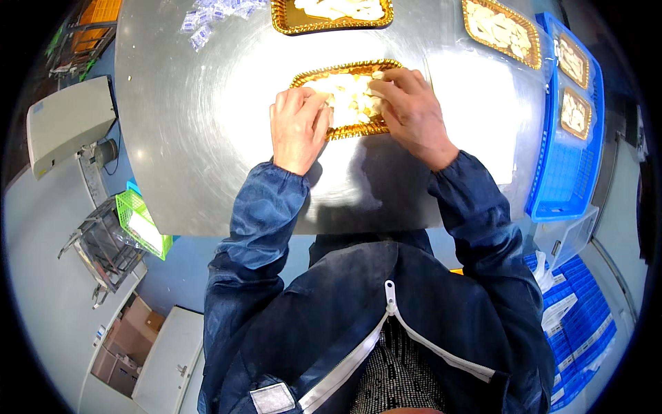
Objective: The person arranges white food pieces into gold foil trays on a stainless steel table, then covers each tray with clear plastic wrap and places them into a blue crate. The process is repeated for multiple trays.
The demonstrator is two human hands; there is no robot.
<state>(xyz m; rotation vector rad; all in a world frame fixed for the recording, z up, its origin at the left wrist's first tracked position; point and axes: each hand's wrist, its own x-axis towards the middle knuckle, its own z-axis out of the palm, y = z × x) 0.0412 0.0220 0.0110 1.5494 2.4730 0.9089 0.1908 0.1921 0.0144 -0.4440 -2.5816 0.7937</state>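
A gold-coloured tray with a ridged rim (341,135) lies on the metal table before me. Pale sliced pieces (351,95), which look like food, fill it and are partly washed out by glare. My left hand (300,124) is at the tray's left end, its fingers curled down onto the pieces. At the right end, my right hand (411,114) reaches over the rim with bent fingers among the pieces. Glare and the hands themselves hide whether either one grips a piece.
Another gold tray (331,25) of pale pieces lies farther back; a third (501,33) is at back right. Small printed sachets (201,23) lie at back left. Right of my hand is a white sheet (476,114). A blue crate (561,199) holding filled trays borders the table (186,171).
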